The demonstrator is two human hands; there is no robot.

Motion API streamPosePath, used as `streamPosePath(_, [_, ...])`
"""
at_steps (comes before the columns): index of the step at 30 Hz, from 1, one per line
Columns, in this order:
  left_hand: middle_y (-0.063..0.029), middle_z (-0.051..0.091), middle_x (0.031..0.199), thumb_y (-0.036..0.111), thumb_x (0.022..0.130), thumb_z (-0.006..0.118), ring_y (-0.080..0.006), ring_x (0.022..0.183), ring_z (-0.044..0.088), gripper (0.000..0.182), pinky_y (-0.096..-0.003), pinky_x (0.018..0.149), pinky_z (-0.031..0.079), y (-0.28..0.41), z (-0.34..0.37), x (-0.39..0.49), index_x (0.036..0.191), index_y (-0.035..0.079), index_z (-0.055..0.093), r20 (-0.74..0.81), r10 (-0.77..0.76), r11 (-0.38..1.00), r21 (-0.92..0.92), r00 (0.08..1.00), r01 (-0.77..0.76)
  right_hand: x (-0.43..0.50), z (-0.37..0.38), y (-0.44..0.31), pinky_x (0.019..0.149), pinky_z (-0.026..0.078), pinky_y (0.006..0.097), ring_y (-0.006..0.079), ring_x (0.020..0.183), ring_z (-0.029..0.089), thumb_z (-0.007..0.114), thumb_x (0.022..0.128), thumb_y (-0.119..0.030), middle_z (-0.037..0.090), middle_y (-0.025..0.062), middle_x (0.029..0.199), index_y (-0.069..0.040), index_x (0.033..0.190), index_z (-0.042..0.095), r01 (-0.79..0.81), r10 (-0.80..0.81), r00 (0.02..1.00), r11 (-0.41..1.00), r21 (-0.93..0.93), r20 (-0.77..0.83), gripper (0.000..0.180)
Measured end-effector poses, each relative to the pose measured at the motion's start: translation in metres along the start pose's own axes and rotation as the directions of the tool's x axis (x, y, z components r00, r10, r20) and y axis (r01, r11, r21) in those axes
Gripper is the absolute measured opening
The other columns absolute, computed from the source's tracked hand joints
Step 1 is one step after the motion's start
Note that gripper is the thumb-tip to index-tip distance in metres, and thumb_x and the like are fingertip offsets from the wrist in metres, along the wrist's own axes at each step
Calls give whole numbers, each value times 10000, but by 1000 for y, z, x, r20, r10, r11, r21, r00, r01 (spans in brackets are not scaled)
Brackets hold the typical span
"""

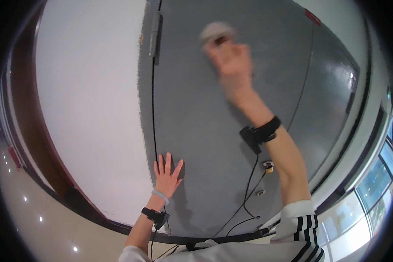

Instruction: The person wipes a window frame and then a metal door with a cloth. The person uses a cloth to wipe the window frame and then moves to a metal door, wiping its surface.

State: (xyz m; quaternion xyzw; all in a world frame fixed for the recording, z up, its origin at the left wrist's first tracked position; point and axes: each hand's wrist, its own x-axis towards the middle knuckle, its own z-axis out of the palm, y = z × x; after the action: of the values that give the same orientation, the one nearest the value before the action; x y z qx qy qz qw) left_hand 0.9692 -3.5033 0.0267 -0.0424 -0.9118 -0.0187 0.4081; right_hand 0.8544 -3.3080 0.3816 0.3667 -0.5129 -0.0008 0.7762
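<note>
A large grey metal door (199,124) fills the view before me. My left hand (166,178) rests flat on its lower left part, fingers spread, near the dark gap on the hinge side; it holds nothing. High on the door, my right hand (232,60) is blurred and has hold of a whitish, rounded object (217,29), perhaps a cloth or pad, against or close to the door's surface. A dark red patch shows on this object by my fingers. Blur hides what it is exactly.
A hinge (154,36) sits on the door's left edge, beside a white wall (91,114). A hasp with a brass padlock (269,168) and a lock cylinder (260,193) are low on the right. Black cables (249,183) trail from my wrist straps. Windows (376,183) stand far right.
</note>
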Motion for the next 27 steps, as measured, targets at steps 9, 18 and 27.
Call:
streamPosePath(9, [-130,127,1645,362,671,876,-479,1477,136,984,-697,1153,132,-26,-2,-1,1507,292,361,20,99,987,122,995,-100,-29,-28,107,906,415,418,261,1106,494,620,817,4,567,49,1286,-275,1312,575,-14,30,996,984,-179,88,569])
streamPosePath(18, [-182,107,1638,571,612,846,-542,1456,92,1081,-765,1106,110,-23,20,-4,1511,251,337,11,82,993,84,997,-83,-32,-34,79,861,361,388,271,952,517,531,791,-31,595,93,1125,-104,1280,611,-437,436,899,892,-119,-34,501])
streamPosePath(27, [-163,147,1632,618,623,797,-538,1437,147,1010,-757,1104,109,-30,24,-6,1483,270,398,11,140,978,152,990,-140,-71,-50,75,822,443,405,212,1025,551,643,827,-71,616,-3,1128,-257,1148,634,140,-144,975,990,33,170,371])
